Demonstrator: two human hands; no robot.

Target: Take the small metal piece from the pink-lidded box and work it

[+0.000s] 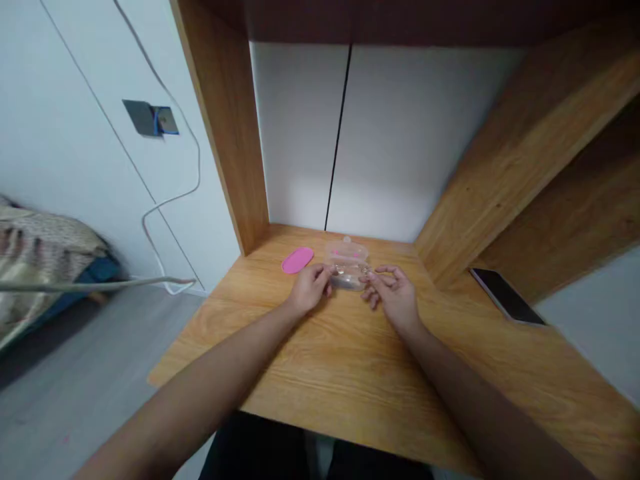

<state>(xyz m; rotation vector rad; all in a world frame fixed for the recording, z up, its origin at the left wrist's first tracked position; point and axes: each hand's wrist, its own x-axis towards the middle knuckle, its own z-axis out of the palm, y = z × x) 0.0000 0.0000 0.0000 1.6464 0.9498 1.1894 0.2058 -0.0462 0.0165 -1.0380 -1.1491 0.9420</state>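
Observation:
A small clear plastic case [349, 283] stands on the wooden table with its hinged lid [347, 251] raised at the back; pink spots show on the lid. At the left end of the case, my left hand [311, 288] is closed, thumb and fingertips pinched together. My right hand [395, 293] pinches with thumb and forefinger at the right end, its other fingers loosely curled. Small shiny, gold-coloured bits show beside both sets of fingertips, over the case. What they belong to is too small to tell. A flat pink oval piece [297, 260] lies just left of the case.
A phone [506, 296] lies at the right of the wooden table [310, 360]. Wooden side panels and a white back panel [380, 147] enclose the far side. At left, a pale cable [199, 160] hangs along the wall near an opened socket plate [150, 119].

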